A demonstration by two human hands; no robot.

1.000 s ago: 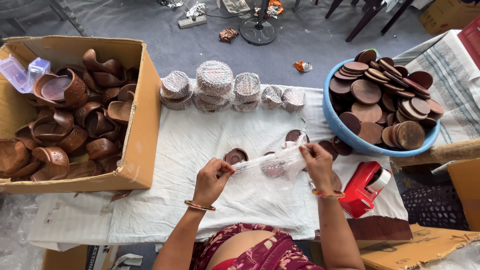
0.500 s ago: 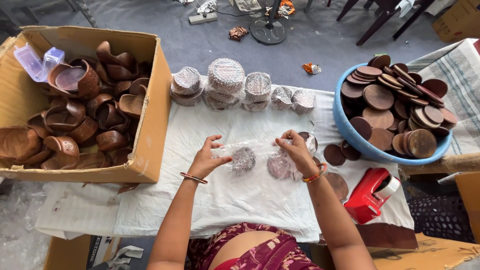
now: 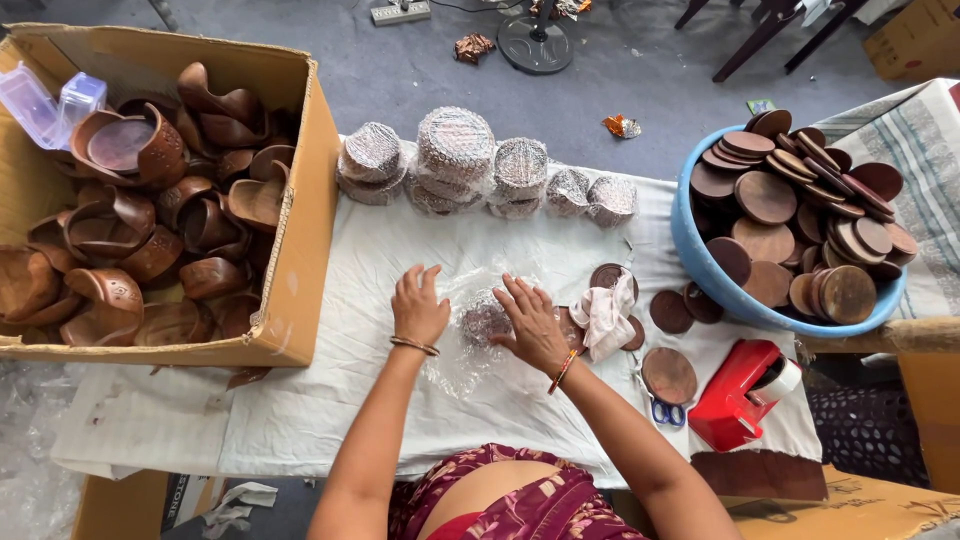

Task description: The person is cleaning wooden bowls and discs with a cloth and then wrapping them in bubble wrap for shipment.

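The person's left hand (image 3: 418, 306) lies flat, fingers spread, on a clear sheet of bubble wrap (image 3: 470, 345) laid over the white cloth-covered table (image 3: 330, 420). The right hand (image 3: 530, 322), fingers together, presses on a round dark wooden piece (image 3: 484, 322) half folded into that sheet, between the two hands. Five finished bubble-wrapped bundles (image 3: 455, 160) stand at the far edge. Much seems left: a blue plastic tub (image 3: 700, 275) heaped with round wooden discs (image 3: 800, 215), a few loose discs (image 3: 668, 375), and a cardboard box (image 3: 305, 200) of carved wooden bowls (image 3: 150, 240).
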